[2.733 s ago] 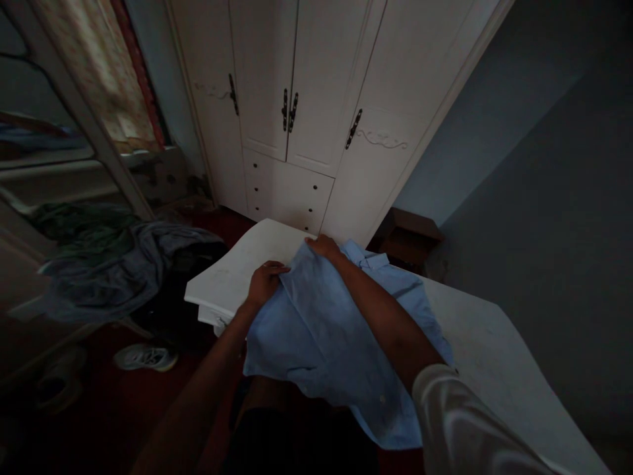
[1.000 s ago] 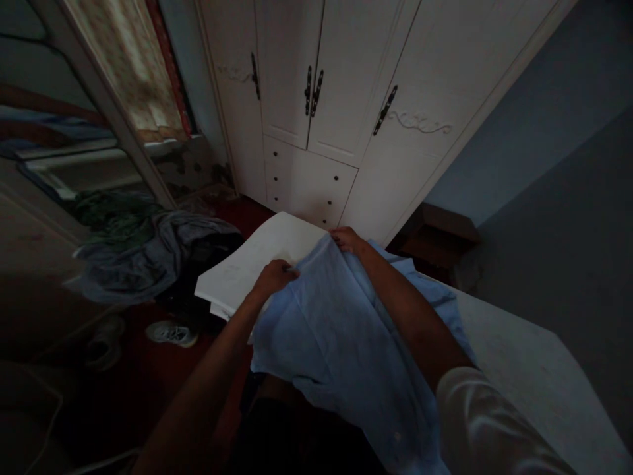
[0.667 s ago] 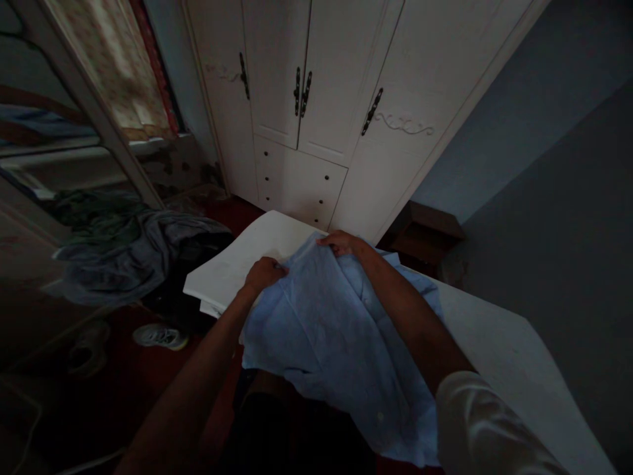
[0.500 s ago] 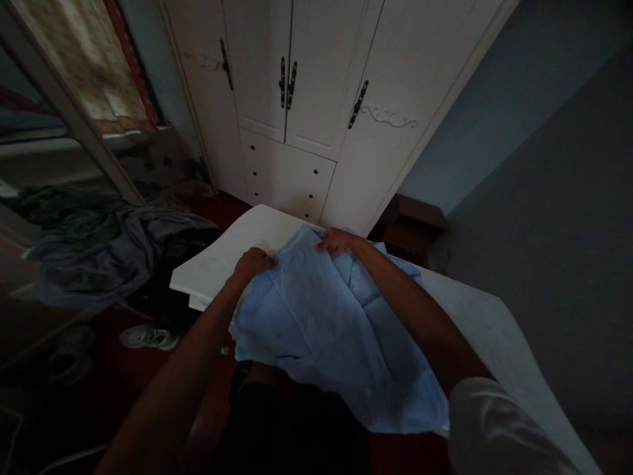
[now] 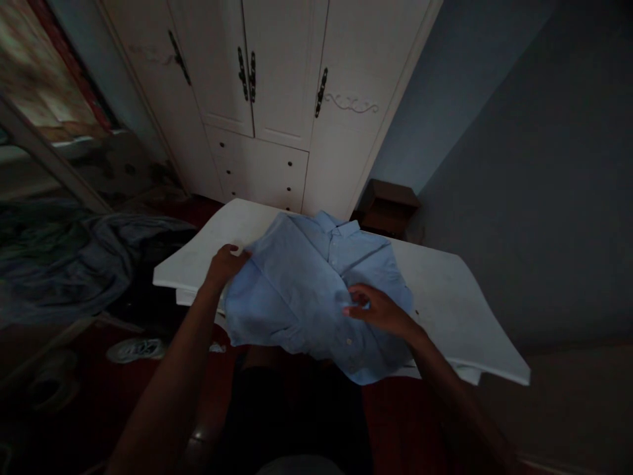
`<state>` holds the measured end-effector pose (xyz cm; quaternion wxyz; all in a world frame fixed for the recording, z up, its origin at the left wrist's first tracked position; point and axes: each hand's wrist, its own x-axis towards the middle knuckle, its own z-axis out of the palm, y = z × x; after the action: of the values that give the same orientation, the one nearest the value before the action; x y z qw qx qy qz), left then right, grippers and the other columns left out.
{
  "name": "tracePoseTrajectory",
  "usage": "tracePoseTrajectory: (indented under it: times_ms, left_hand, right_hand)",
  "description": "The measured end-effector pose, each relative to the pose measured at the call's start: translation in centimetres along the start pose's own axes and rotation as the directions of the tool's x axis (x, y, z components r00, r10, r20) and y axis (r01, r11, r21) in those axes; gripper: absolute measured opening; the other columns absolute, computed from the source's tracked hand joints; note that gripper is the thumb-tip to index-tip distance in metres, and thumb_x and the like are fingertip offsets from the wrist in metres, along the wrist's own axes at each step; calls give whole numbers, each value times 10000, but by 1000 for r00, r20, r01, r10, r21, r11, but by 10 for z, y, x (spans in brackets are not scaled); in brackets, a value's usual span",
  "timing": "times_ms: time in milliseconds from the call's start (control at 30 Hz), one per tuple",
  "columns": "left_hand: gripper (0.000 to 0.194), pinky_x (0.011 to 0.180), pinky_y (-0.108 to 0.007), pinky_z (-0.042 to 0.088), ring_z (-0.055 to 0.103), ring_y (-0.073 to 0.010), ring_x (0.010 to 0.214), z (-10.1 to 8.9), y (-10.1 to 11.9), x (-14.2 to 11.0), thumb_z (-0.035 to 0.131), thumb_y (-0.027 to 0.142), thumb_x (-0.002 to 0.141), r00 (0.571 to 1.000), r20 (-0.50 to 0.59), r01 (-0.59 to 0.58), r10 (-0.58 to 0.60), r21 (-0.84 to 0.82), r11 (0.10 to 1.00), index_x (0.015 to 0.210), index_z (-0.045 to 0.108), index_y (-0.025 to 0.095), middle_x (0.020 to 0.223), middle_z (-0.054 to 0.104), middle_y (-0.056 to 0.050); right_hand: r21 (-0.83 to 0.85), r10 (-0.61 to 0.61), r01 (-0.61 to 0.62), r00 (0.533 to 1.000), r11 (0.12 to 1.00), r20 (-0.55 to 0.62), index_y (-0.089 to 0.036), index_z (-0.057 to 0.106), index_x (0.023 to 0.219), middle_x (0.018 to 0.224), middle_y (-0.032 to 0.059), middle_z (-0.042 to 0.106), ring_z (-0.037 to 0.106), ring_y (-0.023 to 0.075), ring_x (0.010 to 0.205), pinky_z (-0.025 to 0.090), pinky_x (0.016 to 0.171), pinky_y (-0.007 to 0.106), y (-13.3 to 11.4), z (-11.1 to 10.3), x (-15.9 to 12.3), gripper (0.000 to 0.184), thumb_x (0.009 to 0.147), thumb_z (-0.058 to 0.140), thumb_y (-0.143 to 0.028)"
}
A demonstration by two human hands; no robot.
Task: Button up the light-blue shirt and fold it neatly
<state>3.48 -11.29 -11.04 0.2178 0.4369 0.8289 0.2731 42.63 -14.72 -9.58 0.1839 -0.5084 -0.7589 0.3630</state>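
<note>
A light blue button-up shirt (image 5: 306, 284) lies partly folded on a white tabletop, its collar at the far edge and one side laid diagonally across the front. The lower part hangs over the near edge. At the shirt's left edge my left hand (image 5: 227, 265) is closed, pinching the cloth at the fold. My right hand (image 5: 378, 311) is over the right-hand part of the shirt, fingers curved and apart, holding nothing. Whether its fingertips touch the cloth is hard to tell.
The white table (image 5: 435, 284) stretches to both sides. Beyond it stands a white wardrobe (image 5: 277, 119) with dark handles and drawers. A brown box-like piece (image 5: 393, 194) sits by the wall. Piled clothes (image 5: 93, 264) are at left, with a shoe (image 5: 136, 350) on the red floor.
My right hand has let go of the shirt's upper edge and moved toward me, uncovering the collar. The left hand stays at the left edge. The view has shifted right.
</note>
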Motion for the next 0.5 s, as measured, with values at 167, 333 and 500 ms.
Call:
tracePoseTrajectory:
  times_ms: [167, 333, 500]
  left_hand:
    - [424, 820, -316, 515, 691, -261, 922, -8, -12, -30, 601, 443, 792, 999, -27, -29, 30, 57, 998, 1097, 625, 150, 931, 736, -103]
    - [377, 843, -347, 514, 677, -299, 981, -15, -16, -48, 584, 442, 808, 1000, 12, -23, 23, 88, 996, 1012, 677, 138, 1001, 727, -143]
    - [370, 850, -354, 515, 678, -299, 985, -17, -22, -53, 627, 388, 782, 999, 36, -23, 20, 86, 996, 1051, 673, 138, 1015, 729, -142]
  right_hand:
    - [-260, 94, -140, 979, 955, -179, -275, 631, 990, 1028, 100, 654, 607, 281, 962, 450, 820, 380, 14, 33, -63, 376, 702, 736, -492]
    - [-326, 85, -149, 975, 934, -203, -257, 639, 855, 951, 110, 678, 623, 268, 928, 433, 816, 368, 7, 42, -70, 86, 812, 566, -273]
    - [69, 132, -125, 985, 990, -115, -262, 627, 777, 757, 25, 666, 624, 204, 722, 460, 693, 321, 10, 29, -73, 117, 791, 556, -354]
